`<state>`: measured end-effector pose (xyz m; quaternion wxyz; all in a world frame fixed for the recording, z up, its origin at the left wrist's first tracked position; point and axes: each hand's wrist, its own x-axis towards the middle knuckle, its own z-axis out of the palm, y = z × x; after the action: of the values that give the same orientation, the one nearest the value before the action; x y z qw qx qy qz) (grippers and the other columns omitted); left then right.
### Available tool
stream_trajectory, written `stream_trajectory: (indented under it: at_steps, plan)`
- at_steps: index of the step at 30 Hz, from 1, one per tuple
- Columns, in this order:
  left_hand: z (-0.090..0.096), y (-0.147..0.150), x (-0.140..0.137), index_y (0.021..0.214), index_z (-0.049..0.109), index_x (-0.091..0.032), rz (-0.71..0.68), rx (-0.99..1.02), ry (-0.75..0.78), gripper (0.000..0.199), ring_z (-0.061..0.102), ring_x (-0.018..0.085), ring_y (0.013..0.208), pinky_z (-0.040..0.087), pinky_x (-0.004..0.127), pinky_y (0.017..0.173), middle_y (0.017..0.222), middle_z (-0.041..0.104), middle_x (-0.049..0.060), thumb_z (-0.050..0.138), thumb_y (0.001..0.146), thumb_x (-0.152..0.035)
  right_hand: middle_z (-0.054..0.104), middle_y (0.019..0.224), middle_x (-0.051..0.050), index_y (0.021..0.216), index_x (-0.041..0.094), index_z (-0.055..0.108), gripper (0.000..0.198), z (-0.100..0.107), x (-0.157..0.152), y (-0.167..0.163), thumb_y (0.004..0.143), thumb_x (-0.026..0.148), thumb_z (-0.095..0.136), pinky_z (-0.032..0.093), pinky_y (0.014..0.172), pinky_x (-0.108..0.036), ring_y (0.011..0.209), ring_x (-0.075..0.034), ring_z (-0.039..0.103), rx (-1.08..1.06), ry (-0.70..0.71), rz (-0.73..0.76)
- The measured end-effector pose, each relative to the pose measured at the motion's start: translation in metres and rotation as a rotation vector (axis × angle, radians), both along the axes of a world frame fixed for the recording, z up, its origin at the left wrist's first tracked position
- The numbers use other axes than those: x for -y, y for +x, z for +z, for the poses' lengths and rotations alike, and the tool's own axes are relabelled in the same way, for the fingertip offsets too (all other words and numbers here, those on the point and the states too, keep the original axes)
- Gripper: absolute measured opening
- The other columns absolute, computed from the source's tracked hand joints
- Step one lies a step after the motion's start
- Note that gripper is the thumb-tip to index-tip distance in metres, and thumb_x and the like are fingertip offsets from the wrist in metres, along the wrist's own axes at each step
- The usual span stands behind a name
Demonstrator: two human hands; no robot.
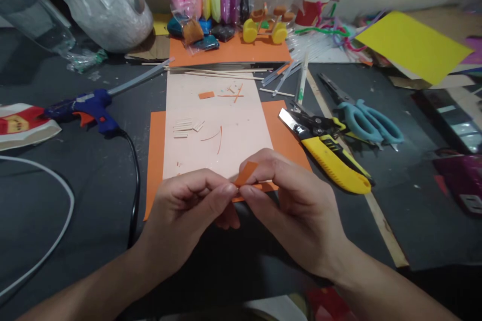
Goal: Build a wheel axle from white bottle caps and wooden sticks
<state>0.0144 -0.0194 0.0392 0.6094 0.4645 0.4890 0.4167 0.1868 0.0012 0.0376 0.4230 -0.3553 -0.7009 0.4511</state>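
Note:
Between the fingertips of both hands is a small piece of orange paper (pixel 246 173), bent so that one part stands up. My left hand (pixel 199 203) pinches its left end between thumb and forefinger. From the other side my right hand (pixel 291 200) grips it the same way, the thumbs almost touching. Beneath and beyond lies a pale sheet (pixel 222 110) on top of orange sheets (pixel 154 160). On the pale sheet are several short cut sticks (pixel 183 128), a small orange rectangle (pixel 206 95) and thin orange strips (pixel 220 140).
At left, a blue glue gun (pixel 90 108) trails a black cord. Yellow-handled cutters (pixel 331 155) and blue-handled scissors (pixel 369 118) lie at right. Behind stand a metal kettle (pixel 109 10), clay packets (pixel 211 7), a small yellow-wheeled model (pixel 265 30) and a paper cup (pixel 314 2).

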Motion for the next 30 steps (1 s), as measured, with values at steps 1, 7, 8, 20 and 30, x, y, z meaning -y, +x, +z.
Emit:
stream_trajectory:
  at_steps: [1, 7, 8, 20, 30]
  plan:
    - [0.0001, -0.0002, 0.0000, 0.071, 0.071, -0.020, -0.002, -0.010, 0.009, 0.022, 0.065, 0.007, 0.052, 0.052, 0.014, 0.053, 0.056, 0.070, -0.005, 0.062, 0.091, -0.016, 0.061, 0.083, -0.002, 0.085, 0.016, 0.061, 0.013, 0.0000, 0.0000, -0.0001, 0.096, 0.009, 0.058, 0.046, 0.067, -0.026, 0.076, -0.012, 0.057, -0.004, -0.017, 0.002]
    - [0.0001, -0.0048, 0.0005, 0.074, 0.073, -0.020, -0.061, 0.021, -0.030, 0.023, 0.066, 0.008, 0.055, 0.054, 0.015, 0.055, 0.059, 0.072, -0.004, 0.061, 0.093, -0.018, 0.060, 0.077, 0.002, 0.083, 0.016, 0.061, 0.015, 0.0011, -0.0003, -0.0004, 0.096, 0.011, 0.059, 0.043, 0.062, -0.023, 0.069, -0.009, 0.055, 0.027, -0.050, -0.012]
    - [-0.0002, -0.0059, 0.0005, 0.077, 0.074, -0.021, -0.079, 0.043, -0.050, 0.022, 0.067, 0.008, 0.056, 0.055, 0.015, 0.056, 0.061, 0.073, -0.003, 0.060, 0.094, -0.019, 0.060, 0.076, 0.002, 0.083, 0.016, 0.061, 0.015, 0.0012, -0.0005, -0.0004, 0.096, 0.011, 0.060, 0.043, 0.061, -0.023, 0.068, -0.009, 0.055, 0.035, -0.054, -0.021]
    - [-0.0030, -0.0067, 0.0008, 0.086, 0.076, -0.023, -0.091, 0.128, -0.093, 0.017, 0.071, 0.007, 0.062, 0.056, 0.011, 0.060, 0.066, 0.075, -0.005, 0.066, 0.089, -0.010, 0.064, 0.073, 0.006, 0.084, 0.018, 0.062, 0.014, 0.0005, 0.0024, 0.0019, 0.098, 0.013, 0.061, 0.044, 0.058, -0.015, 0.065, -0.005, 0.058, 0.036, -0.068, -0.032]
    - [-0.0019, -0.0056, -0.0010, 0.080, 0.074, -0.020, -0.076, 0.006, 0.012, 0.014, 0.072, 0.011, 0.058, 0.058, 0.016, 0.058, 0.064, 0.074, -0.003, 0.071, 0.081, -0.007, 0.064, 0.073, 0.004, 0.084, 0.018, 0.062, 0.013, 0.0014, 0.0014, 0.0043, 0.096, 0.012, 0.063, 0.046, 0.059, -0.018, 0.064, -0.007, 0.058, 0.002, -0.087, -0.011]
